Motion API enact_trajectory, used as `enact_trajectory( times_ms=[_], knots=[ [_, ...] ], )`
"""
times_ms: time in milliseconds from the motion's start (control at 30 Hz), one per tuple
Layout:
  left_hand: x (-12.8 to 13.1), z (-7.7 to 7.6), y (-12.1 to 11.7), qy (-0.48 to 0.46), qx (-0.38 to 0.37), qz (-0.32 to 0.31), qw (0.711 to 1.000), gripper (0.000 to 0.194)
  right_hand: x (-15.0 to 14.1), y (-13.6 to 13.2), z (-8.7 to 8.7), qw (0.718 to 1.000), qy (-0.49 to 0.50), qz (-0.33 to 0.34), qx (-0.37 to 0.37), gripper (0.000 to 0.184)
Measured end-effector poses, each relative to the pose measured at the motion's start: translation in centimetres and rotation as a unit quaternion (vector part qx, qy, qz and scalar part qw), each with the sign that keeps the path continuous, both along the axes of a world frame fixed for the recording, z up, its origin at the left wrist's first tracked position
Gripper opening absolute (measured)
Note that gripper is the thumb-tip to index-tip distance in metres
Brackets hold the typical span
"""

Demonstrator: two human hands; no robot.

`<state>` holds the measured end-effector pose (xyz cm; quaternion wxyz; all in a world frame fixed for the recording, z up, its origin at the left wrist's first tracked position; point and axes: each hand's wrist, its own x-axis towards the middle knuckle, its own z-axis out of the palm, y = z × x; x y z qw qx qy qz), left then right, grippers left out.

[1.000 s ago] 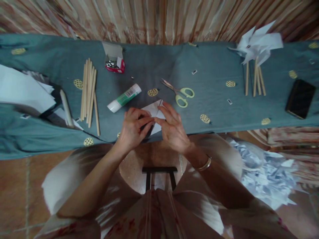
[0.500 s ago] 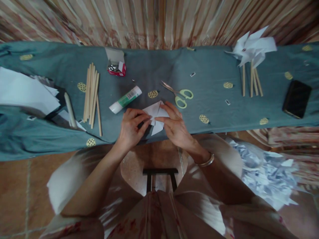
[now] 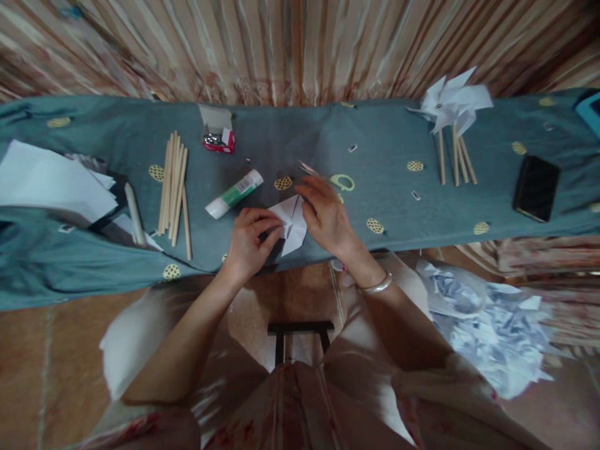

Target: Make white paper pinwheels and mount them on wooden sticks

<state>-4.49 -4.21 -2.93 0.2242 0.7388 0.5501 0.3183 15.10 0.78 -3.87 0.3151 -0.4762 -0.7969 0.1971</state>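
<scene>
A small white paper pinwheel piece (image 3: 295, 236), partly folded with pointed flaps, lies near the table's front edge. My left hand (image 3: 253, 242) pinches its left side between thumb and fingers. At the paper's right edge is my right hand (image 3: 327, 215), its fingers apart and slightly bent, the fingertips by the top corner. Green-handled scissors (image 3: 344, 182) lie just beyond that hand, which hides part of them. A glue stick (image 3: 235, 192) with a green label rests beyond my left hand.
Wooden sticks (image 3: 172, 187) lie to the left, beside white paper sheets (image 3: 51, 181). A red box (image 3: 219, 144) of metal fasteners stands open at the back. Finished pinwheels (image 3: 452, 103) and a black phone (image 3: 537, 189) are on the right. A bag of paper pieces (image 3: 492, 331) sits below.
My right hand's fingers have drawn back from the middle of the paper and shifted up toward the scissors. My left hand still pinches the paper. The whole view has shifted slightly.
</scene>
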Motion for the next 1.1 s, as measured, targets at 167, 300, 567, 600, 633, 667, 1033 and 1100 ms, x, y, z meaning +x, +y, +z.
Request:
enact_trajectory(
  times_ms=[167,300,567,600,633,667,1033,1100],
  knots=[
    [-0.1,0.0,-0.2,-0.021,-0.009,0.009,1.0,0.015,-0.1,0.9,-0.3,1.0,-0.019,0.005,0.001,0.041],
    [-0.1,-0.2,-0.2,-0.025,-0.01,0.01,1.0,0.013,-0.5,1.1,-0.1,0.998,-0.059,0.036,-0.007,0.039],
    [-0.4,0.0,-0.2,-0.029,0.002,0.002,1.0,0.013,-0.9,1.4,0.5,0.996,-0.079,0.047,-0.006,0.027],
    [-0.5,0.1,-0.2,-0.025,0.001,0.003,1.0,0.014,-0.9,1.5,0.6,0.996,-0.078,0.046,-0.008,0.025],
    [-0.5,0.1,-0.1,-0.021,0.0,0.006,1.0,0.015,-0.8,1.5,0.6,0.996,-0.078,0.044,-0.011,0.023],
    [-0.6,0.2,-0.1,-0.016,-0.001,0.007,1.0,0.016,-0.8,1.5,0.6,0.996,-0.08,0.042,-0.014,0.021],
    [-1.2,-0.2,0.1,-0.008,0.01,0.011,1.0,0.014,-0.6,1.2,1.0,0.995,-0.075,0.031,-0.052,0.009],
    [-1.3,-0.2,0.1,-0.005,0.01,0.013,1.0,0.014,-0.7,1.1,0.9,0.996,-0.071,0.031,-0.045,0.017]
  ],
)
